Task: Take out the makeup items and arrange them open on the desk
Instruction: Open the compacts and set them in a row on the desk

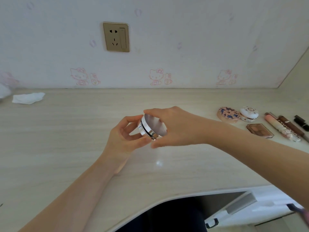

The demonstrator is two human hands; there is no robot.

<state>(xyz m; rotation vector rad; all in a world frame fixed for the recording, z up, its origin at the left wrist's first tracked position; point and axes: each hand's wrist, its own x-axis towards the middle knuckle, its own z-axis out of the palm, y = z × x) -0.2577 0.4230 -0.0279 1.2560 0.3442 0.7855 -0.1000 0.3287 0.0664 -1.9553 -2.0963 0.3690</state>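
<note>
left hand (124, 133) | right hand (173, 128) | both grips clasp silver compact (151, 127) between them

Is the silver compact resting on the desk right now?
No, the silver compact is held above the desk, gripped between the left hand and the right hand.

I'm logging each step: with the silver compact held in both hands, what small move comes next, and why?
Probably lift the lid: the silver compact is gripped by the left hand and right hand above the desk, apparently shut.
</note>
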